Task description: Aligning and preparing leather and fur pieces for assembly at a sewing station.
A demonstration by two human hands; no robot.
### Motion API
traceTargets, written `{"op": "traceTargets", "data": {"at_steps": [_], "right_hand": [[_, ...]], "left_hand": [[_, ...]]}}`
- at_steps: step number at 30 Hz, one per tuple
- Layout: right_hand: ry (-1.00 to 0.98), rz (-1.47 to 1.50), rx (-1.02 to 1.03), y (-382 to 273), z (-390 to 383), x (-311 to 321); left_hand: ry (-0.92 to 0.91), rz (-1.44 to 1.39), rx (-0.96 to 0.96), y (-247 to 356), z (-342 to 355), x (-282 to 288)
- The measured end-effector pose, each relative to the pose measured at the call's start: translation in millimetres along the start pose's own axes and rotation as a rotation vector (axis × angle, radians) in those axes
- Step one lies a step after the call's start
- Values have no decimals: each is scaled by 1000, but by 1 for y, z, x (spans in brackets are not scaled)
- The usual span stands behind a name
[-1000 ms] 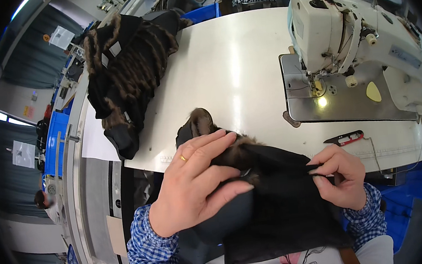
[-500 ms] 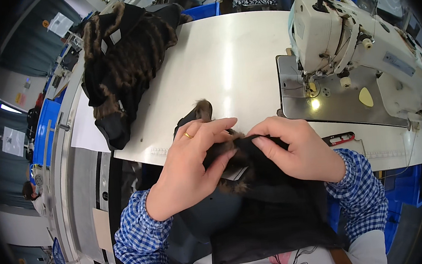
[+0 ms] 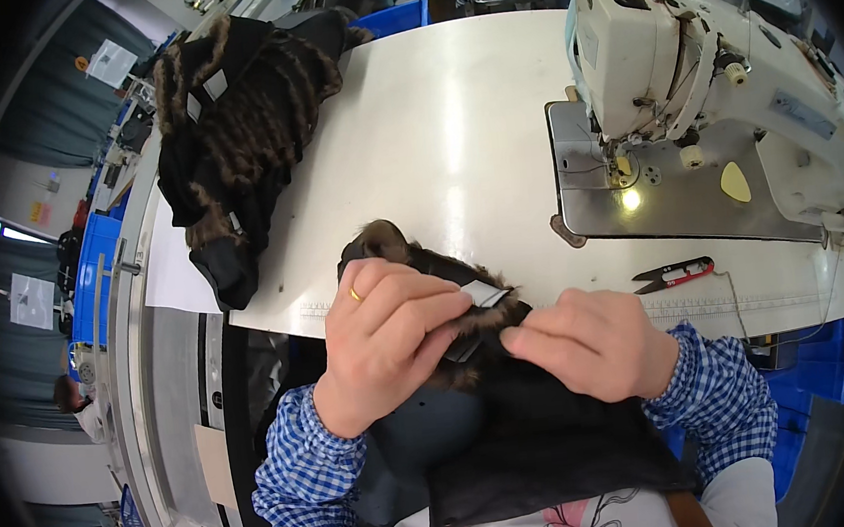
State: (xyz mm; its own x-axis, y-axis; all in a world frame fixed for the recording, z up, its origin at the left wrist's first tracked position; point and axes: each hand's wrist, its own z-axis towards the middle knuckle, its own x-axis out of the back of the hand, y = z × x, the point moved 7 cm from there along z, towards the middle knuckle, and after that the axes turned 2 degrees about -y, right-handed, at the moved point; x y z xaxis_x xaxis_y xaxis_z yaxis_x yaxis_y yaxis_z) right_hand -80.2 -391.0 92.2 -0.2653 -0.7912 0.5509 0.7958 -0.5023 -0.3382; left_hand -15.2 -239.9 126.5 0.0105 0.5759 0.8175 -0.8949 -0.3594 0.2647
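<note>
From the head view: both hands are bunched together at the near edge of the pale grey counter (image 3: 451, 140). The left hand (image 3: 389, 342), ring showing, curls closed over the dark furry black-and-brown fabric piece (image 3: 517, 426), fingertips pinching a small grey-white label strip (image 3: 487, 294). The right hand (image 3: 600, 343) lies just to its right, knuckles up, fingers folded down onto the same fabric, pointing left toward the strip. The fabric trails from the counter's edge down into the lap. The white industrial sewing machine (image 3: 706, 68) sits beyond, up right; red-handled thread snips (image 3: 674, 274) are near it; a striped dark garment heap (image 3: 230, 130) lies far left.
</note>
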Motion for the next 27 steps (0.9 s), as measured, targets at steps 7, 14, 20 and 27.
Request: {"op": "traceTargets", "data": {"at_steps": [7, 14, 20, 27], "right_hand": [[-83, -175, 199, -26, -17, -17], [-108, -172, 180, -26, -24, -25], [-128, -131, 154, -24, -22, -22], [127, 335, -408, 30, -9, -4]], "left_hand": [[64, 162, -251, 18, -33, -2], [109, 220, -296, 20, -49, -5], [126, 202, -279, 18, -50, -4], [19, 29, 125, -4, -8, 1]]}}
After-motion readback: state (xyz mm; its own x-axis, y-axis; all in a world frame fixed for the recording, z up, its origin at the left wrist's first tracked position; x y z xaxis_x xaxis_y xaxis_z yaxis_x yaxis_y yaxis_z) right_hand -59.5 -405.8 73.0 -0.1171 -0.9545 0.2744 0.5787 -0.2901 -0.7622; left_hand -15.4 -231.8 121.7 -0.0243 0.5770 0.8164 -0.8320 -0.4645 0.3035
